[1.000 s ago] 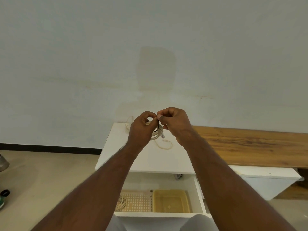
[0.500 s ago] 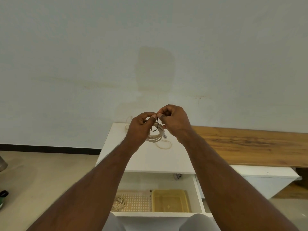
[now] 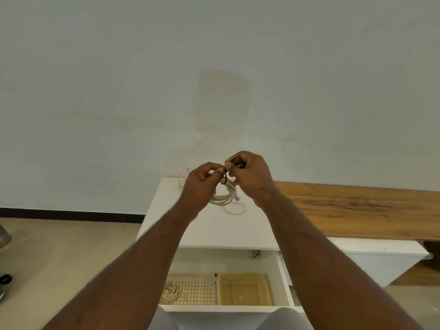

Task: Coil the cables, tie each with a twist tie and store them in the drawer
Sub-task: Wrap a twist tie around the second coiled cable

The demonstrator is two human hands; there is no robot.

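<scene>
Above the white bench [image 3: 209, 225]: one cream coiled cable [image 3: 223, 198], both grips, left hand [image 3: 202, 184] and right hand [image 3: 250, 175], pinching black twist tie [image 3: 225, 178] round it, tying unfinished; one coil [image 3: 170, 291] stored in open drawer [image 3: 226, 308]; loose cable [image 3: 182, 178] at far-left awaits.

A pale wall [image 3: 142, 79] fills most of the room ahead, with a faint darker patch [image 3: 222, 101] on it; a black skirting strip [image 3: 71, 214] runs along its foot; a wooden bench top [image 3: 357, 208] stretches off to the right; beige floor [image 3: 59, 258] lies to the left, a metal object [image 3: 3, 236] at its edge.
</scene>
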